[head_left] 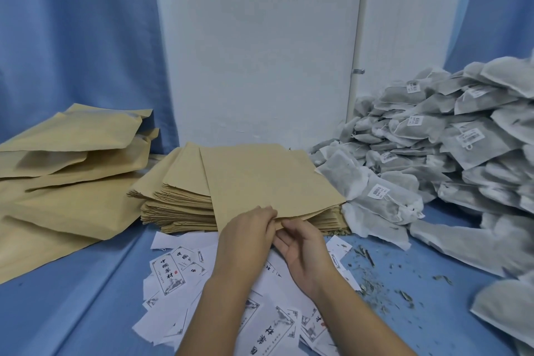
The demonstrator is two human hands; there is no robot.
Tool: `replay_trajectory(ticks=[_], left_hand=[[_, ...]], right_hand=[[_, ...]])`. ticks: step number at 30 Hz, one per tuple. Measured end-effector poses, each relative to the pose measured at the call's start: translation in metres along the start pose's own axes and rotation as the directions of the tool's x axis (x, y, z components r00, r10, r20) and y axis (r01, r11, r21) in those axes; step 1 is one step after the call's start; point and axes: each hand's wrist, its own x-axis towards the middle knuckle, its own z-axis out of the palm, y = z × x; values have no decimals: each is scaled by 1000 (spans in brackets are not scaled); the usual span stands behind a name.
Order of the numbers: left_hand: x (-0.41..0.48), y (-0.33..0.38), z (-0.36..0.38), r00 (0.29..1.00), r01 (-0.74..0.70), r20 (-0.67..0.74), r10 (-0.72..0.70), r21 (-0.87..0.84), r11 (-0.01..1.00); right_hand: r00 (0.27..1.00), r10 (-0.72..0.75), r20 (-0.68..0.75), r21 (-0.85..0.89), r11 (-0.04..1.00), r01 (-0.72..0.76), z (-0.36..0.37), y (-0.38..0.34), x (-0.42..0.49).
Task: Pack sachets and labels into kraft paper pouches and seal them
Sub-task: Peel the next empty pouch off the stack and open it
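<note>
Labels point(170, 272) lie scattered on the blue surface point(86, 312) just in front of the stack point(179, 202), under both forearms, probably kept there so one can be picked up without reaching. The left hand point(248, 228) is at the stack's near edge. Its fingers are curled down over the near edge of the top pouch point(268, 179) and pinch it. The right hand point(303, 248) lies palm-up touching the left. Its fingers are fairly straight and its thumb is at the same edge; I cannot tell whether it grips or only props the paper. This looks like working the mouth apart or peeling the one pouch free, so packing of this pouch has not begun. The pouch sits skewed on top of the stack, with its near edge lifted slightly. Sachets point(450, 136) are heaped to the right of the stack, the nearest spilling against its corner, within reach of the right hand. Dry crumbs point(372, 277) dot the surface in front and to the right of the stack. To the left of the stack sits a pile of puffed pouches point(69, 159), probably already filled and set out of the way. Whether they are sealed does not show.
</note>
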Motion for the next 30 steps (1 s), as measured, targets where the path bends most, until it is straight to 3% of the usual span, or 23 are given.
replay_trajectory(ticks=[8,12,19,22,30], left_hand=[[1,3,8,991,-112,-43,126,233,966],[-3,8,6,992,-102,-39,119,307,946],[-9,20,-8,996,-93,17,92,294,951],[-7,19,-4,998,-25,-46,37,225,974],[-8,17,1,971,-147,-145,189,263,954]], right_hand=[[996,-18,-93,-8,1000,18,0,0,2],[994,-17,-112,-18,1000,16,0,-1,1],[987,-55,-148,-95,995,41,4,-3,-3],[981,-63,-183,-97,994,46,4,-3,-4],[987,-20,-160,-8,1000,18,6,-4,-5]])
